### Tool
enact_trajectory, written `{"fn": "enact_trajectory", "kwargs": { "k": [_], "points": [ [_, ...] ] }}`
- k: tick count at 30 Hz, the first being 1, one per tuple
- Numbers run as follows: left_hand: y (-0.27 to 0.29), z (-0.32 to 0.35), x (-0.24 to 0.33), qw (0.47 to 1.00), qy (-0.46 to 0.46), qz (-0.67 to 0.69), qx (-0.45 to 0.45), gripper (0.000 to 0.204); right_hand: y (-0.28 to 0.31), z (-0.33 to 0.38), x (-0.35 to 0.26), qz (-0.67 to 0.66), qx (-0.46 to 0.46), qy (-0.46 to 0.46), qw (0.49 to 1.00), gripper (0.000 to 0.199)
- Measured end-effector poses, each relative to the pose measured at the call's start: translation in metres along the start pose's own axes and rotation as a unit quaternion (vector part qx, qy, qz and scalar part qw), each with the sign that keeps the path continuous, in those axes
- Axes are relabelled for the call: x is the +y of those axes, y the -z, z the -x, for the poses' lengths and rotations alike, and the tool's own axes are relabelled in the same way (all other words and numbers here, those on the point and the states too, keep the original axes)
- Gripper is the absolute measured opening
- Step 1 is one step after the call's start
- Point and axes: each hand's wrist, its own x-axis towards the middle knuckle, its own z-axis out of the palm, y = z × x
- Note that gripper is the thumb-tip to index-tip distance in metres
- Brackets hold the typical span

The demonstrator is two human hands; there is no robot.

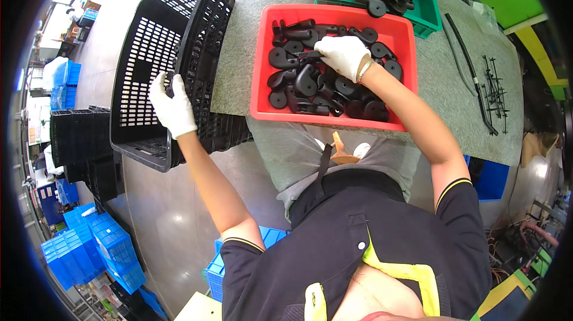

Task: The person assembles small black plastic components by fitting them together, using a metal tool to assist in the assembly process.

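- Head view: black crate [161, 70] tilted at the table edge, left hand [172, 106] clamped on its wall; could slip off.
- Red tray [262, 91] on the table, full of black parts [310, 79].
- Right hand [343, 55] curled over parts; grasp unclear, may fumble.

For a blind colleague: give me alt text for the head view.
A gloved right hand reaches into a red tray of black plastic parts on a grey table. The gloved left hand grips the rim of a black crate.
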Motion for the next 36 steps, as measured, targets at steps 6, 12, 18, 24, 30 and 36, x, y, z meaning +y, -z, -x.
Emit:
{"fn": "enact_trajectory", "kwargs": {
  "k": [6,12,18,24,30,36],
  "points": [
    [-0.016,0.068,0.126,0.903,0.085,0.421,-0.012,0.024,0.015,0.031,0.011,-0.469,0.149,-0.179,0.852,0.031],
    [-0.038,0.124,0.174,0.888,-0.059,0.433,-0.140,0.037,0.051,0.068,-0.017,-0.799,0.014,-0.234,0.554,0.033],
    [-0.041,0.131,0.199,0.868,-0.135,0.444,-0.180,0.054,0.057,0.091,-0.034,-0.844,-0.054,-0.240,0.477,0.013],
    [-0.037,0.136,0.208,0.801,-0.023,0.564,-0.201,0.045,0.061,0.097,-0.056,-0.846,-0.062,-0.266,0.458,0.011],
    [-0.022,0.132,0.218,0.725,0.215,0.591,-0.282,0.044,0.072,0.115,-0.057,-0.489,0.111,-0.224,0.836,0.035],
    [-0.015,0.134,0.221,0.648,0.257,0.639,-0.325,0.048,0.078,0.122,-0.063,-0.356,0.149,-0.095,0.918,0.033]
  ]
}}
